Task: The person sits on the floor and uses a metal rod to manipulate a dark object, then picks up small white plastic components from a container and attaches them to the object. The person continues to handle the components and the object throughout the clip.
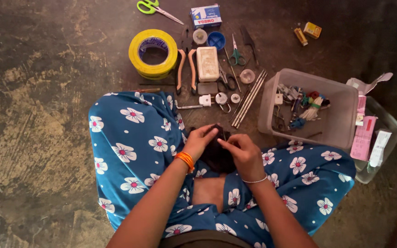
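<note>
I sit cross-legged on the floor in blue trousers with white flowers [129, 142]. My left hand [200, 141], with an orange band at the wrist, pinches the top edge of a small piece of black cloth [217, 156] over my lap. My right hand [242, 154], wearing a thin white bangle, holds the same cloth from the right, its fingertips pinched close to the left hand's. Whether a needle or thread sits between the fingers is too small to tell.
Ahead on the dark floor lie a yellow tape roll [153, 53], pliers with orange handles [186, 64], green scissors [150, 6], a small box [206, 16], metal rods [250, 97] and small tools. A clear plastic tub [341, 121] with thread and oddments stands at the right, its lid [387, 131] beyond.
</note>
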